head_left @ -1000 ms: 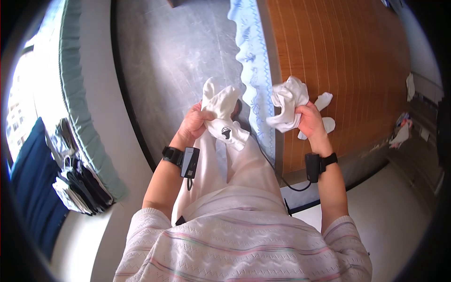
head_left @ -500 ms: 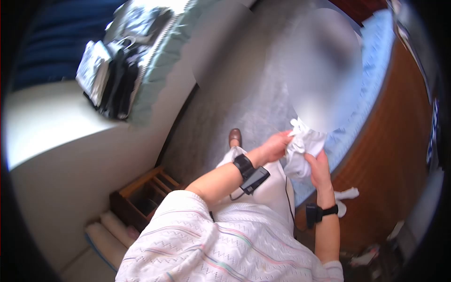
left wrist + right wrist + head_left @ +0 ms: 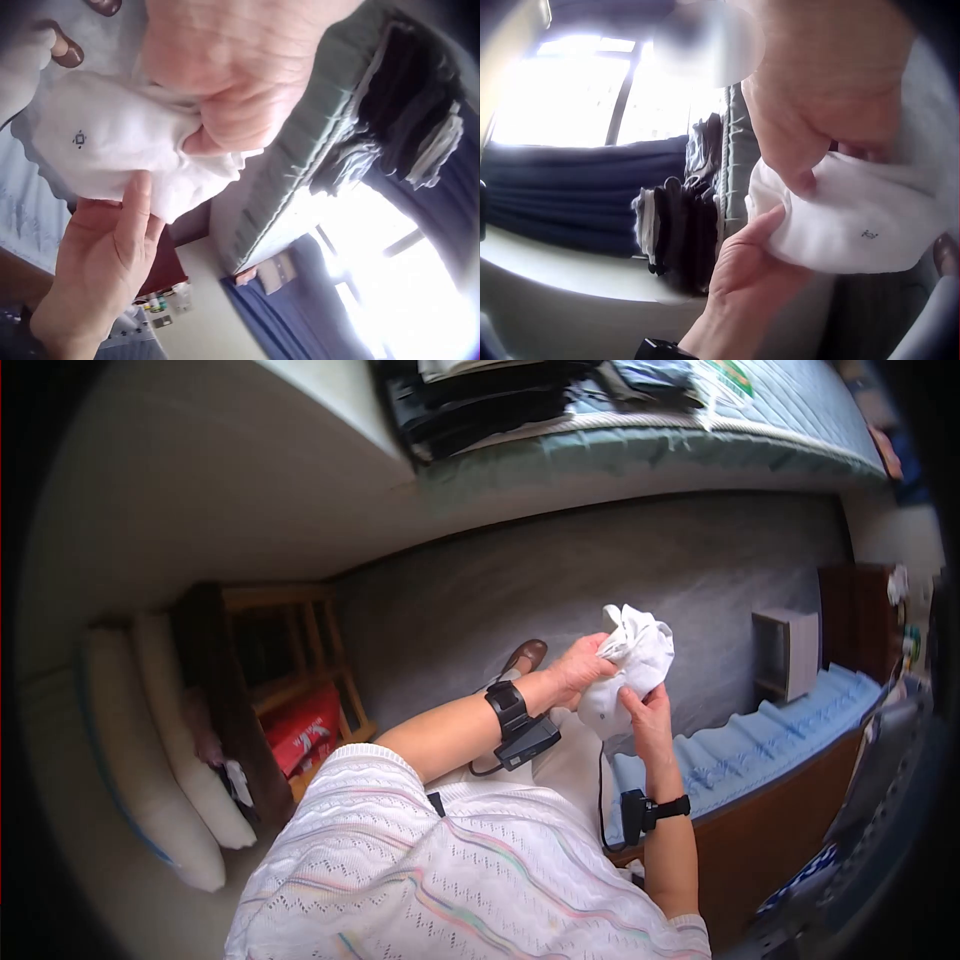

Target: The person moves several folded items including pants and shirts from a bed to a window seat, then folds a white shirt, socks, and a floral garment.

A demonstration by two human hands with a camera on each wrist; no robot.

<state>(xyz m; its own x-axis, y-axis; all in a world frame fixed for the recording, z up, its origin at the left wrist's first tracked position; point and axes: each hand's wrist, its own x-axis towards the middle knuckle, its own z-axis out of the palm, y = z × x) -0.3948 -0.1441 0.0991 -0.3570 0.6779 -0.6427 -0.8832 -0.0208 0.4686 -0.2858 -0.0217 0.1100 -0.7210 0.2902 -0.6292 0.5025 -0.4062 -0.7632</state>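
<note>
White socks [image 3: 643,645] hang bunched between both hands in front of the body, above the floor. My left hand [image 3: 583,668] pinches the gathered fabric, its thumb pressed into the folds. Close beside it, my right hand [image 3: 652,720] grips the lower side with its thumb on top. In the left wrist view a small dark square mark shows on the smooth white sock [image 3: 97,142]. A similar little mark is on the sock [image 3: 855,225] in the right wrist view. Folds hide how many socks are in the bundle.
A bed with a blue frilled skirt [image 3: 740,725] and brown mat [image 3: 730,850] stands at the right. A wooden rack [image 3: 285,600] with a red bag [image 3: 305,730] is at the left. Dark folded clothes [image 3: 500,400] lie on the green-edged bed ahead; a pale box [image 3: 790,650] stands on the floor.
The hands, apart with white socks in each, have come together on one bunched bundle. The head view has turned, so the frilled bed now lies lower right and the wooden rack shows.
</note>
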